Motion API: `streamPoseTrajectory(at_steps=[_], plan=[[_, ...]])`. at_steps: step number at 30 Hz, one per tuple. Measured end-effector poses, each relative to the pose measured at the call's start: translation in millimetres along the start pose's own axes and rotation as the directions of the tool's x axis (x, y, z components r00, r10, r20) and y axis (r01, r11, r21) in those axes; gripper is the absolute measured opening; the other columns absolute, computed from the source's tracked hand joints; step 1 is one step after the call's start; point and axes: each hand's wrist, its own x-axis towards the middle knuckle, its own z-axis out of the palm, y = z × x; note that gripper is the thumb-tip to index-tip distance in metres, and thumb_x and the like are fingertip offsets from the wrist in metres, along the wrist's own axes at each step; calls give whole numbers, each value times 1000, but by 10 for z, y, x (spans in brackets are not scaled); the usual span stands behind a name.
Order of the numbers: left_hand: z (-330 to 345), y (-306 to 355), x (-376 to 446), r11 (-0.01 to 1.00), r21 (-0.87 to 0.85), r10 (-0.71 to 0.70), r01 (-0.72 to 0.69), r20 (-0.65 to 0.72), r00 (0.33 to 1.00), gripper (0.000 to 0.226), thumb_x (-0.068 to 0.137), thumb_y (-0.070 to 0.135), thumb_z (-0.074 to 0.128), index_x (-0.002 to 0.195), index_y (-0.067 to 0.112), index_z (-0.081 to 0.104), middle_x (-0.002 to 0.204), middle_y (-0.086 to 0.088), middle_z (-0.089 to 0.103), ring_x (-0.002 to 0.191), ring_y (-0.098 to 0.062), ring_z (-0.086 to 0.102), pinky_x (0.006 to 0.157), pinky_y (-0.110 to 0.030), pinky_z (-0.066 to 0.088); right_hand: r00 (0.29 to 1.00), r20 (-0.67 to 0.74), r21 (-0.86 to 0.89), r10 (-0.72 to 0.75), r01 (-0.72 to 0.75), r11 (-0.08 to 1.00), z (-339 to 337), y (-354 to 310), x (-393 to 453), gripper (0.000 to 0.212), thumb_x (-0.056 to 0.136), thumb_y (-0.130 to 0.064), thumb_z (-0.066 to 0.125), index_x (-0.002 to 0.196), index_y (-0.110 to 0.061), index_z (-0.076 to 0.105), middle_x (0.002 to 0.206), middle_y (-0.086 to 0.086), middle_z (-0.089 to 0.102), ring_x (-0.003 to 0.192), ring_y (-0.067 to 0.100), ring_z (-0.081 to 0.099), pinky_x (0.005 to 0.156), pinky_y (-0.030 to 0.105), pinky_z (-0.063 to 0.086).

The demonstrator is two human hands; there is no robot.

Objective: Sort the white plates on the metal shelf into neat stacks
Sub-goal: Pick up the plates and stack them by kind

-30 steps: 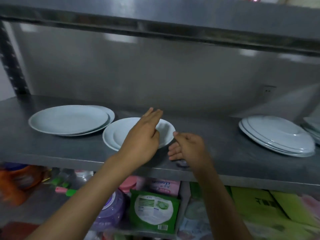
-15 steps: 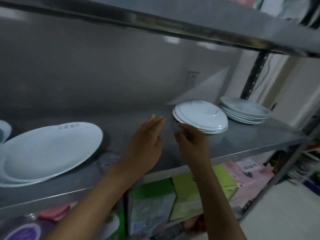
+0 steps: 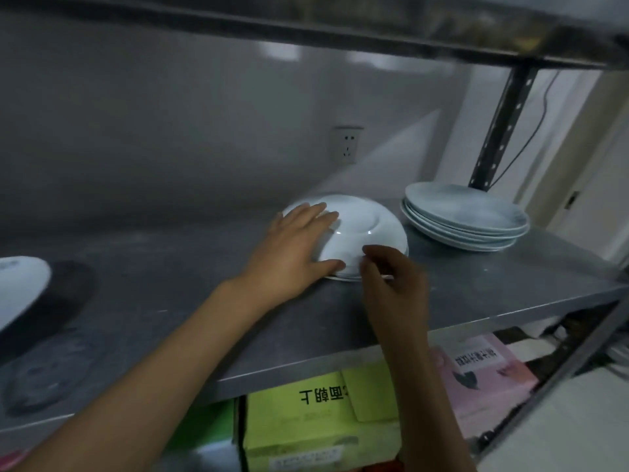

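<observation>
shelf: grey metal shelf [image 3: 476,287], wall socket [image 3: 347,144] behind
upturned plates [image 3: 367,233]: mid-shelf, beside upright stack [image 3: 466,219]
left hand [image 3: 292,253]: grip wide, flat on them
right hand [image 3: 394,281]: grip narrow, pinching their rim

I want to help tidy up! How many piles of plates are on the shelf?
3 in view: an upside-down pile under both hands, an upright pile at the right end, and plates cut off at the left edge. More may sit out of view.
</observation>
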Motion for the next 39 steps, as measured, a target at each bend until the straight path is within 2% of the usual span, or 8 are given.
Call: streamPoseTrajectory(at_steps=[2,5,13,21,25,30,34,39], plan=[[125,27,90,998,67,-25,22,46,999,83,79,63,58,147,28,28,158,6,19,145,-17,11,118,-47,9,1000,-24,11,8,-8,1000,-66,78,75,18,87,-12,60,95,-23,71,84,-11,70,74,-2,63,68,14,47],[209,3,91,1000,13,-28,27,63,998,85,75,68,57,145,27,34,156,3,25,145,-20,13,115,-51,18,998,-55,60,32,-29,998,-120,145,130,18,84,-13,59,90,-22,73,76,-6,70,72,9,65,72,36,55],[155,14,-52,987,139,68,-84,116,991,72,83,36,68,145,24,34,155,0,27,144,-29,18,107,-55,32,990,-108,122,90,-77,989,-244,111,67,18,81,-20,58,88,-28,72,82,-5,72,80,16,68,76,51,56],[108,104,-232,987,141,69,-74,41,997,59,95,35,52,147,20,29,156,-2,25,144,-30,17,108,-56,30,980,-159,191,123,-91,977,-352,-21,-61,22,87,-6,57,85,-22,71,69,0,69,58,5,62,59,35,52],[69,162,-313,996,88,23,-21,-19,1000,58,96,34,49,148,19,28,156,-1,25,145,-29,16,111,-54,25,977,-165,200,136,-101,975,-304,-29,-124,21,85,-6,59,83,-23,72,71,1,70,65,12,65,67,40,55],[35,195,-377,994,107,22,-7,-144,989,58,87,-1,44,144,10,34,149,-13,37,137,-40,29,104,-58,33,976,-138,196,171,-142,970,-229,2,-215,20,84,-7,59,84,-22,72,71,2,70,66,16,65,64,39,54],[-117,198,-352,1000,-8,-19,17,-400,916,49,79,3,36,123,8,55,123,-12,58,111,-33,54,91,-44,46,978,-115,198,174,-149,969,-136,19,-294,21,82,-5,59,79,-22,72,65,6,68,59,15,60,57,34,47],[-423,142,-396,987,-159,-111,22,-579,807,41,82,2,41,118,11,60,111,-4,66,97,-17,57,84,-18,39,988,-42,176,148,-138,975,62,-67,-408,20,80,-4,61,77,-21,72,60,-2,65,54,8,54,54,24,42]])
